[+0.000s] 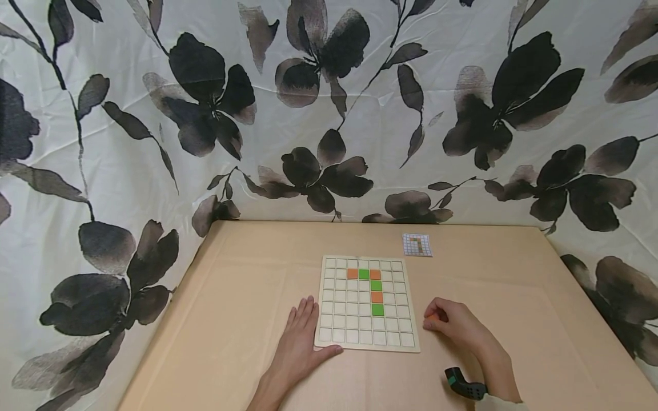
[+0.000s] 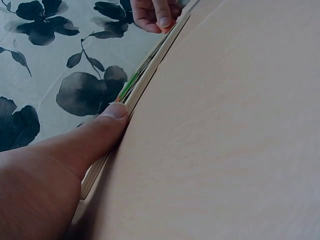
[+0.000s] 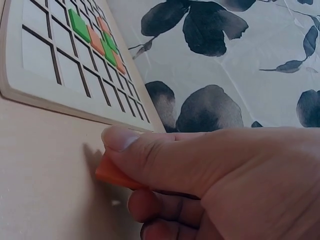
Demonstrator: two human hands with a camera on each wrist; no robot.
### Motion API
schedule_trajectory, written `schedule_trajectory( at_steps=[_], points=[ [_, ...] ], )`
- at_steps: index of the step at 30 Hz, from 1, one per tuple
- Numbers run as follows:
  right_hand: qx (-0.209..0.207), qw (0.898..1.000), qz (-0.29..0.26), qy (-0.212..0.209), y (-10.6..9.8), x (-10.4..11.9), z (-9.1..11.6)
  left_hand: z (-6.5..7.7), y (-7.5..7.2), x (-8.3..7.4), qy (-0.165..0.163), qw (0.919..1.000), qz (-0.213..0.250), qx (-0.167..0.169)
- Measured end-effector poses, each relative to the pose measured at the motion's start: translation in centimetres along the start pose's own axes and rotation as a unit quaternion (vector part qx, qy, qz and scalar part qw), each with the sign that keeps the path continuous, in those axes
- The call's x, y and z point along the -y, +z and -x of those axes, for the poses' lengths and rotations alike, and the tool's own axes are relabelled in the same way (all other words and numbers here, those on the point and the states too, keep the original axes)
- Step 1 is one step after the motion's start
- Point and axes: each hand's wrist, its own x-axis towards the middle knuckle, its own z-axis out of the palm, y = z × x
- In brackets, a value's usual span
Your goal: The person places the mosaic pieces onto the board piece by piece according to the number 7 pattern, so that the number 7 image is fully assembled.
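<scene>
A pale wooden grid board (image 1: 349, 330) lies flat on the table. Orange tiles (image 1: 377, 297) and green tiles (image 1: 377, 310) fill several of its cells, in a short row that turns down into a column. At the board's left side rests my left hand (image 1: 300, 337), fingers straight along the edge and thumb at the near corner; in the left wrist view that thumb (image 2: 102, 127) touches the rim. To the right of the board, my right hand (image 1: 460, 326) pinches an orange tile (image 3: 117, 174) between thumb and fingers, close over the table.
Behind the board lies a small printed card (image 1: 417, 245) with a grid and a coloured 7-like pattern. The light wooden table (image 1: 257, 268) ends at a white cloth (image 1: 385, 131) with dark flowers. A black strap device (image 1: 465, 385) sits at my right wrist.
</scene>
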Motion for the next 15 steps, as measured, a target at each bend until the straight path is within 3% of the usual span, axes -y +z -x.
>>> schedule_trajectory(
  at_steps=[15],
  points=[
    [-0.030, 0.999, 0.015, -0.032, 0.4, 1.1, -0.5, 0.0, 0.0, 0.0, 0.000, 1.0000, -0.002, 0.001]
  ],
)
